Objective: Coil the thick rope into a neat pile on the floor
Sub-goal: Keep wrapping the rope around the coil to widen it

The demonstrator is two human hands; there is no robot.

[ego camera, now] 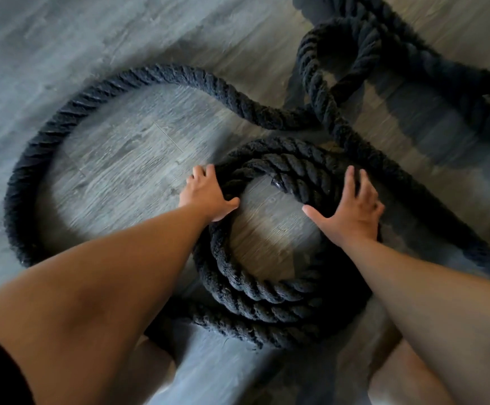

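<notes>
Grey wood-grain floor (121,147). Black rope (255,290) coiled flat at centre, loose length looping left and away; left hand (208,194) and right hand (352,209) press it, fingers spread

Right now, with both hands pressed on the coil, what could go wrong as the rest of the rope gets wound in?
1. The left hand and right hand lie flat on the coil, not gripping; pulling slack may shift the rings out of round.
2. The wide loose loop on the left could drag in unevenly.
3. Rope strands cross at the upper right; they may snag or kink when drawn in.
</notes>
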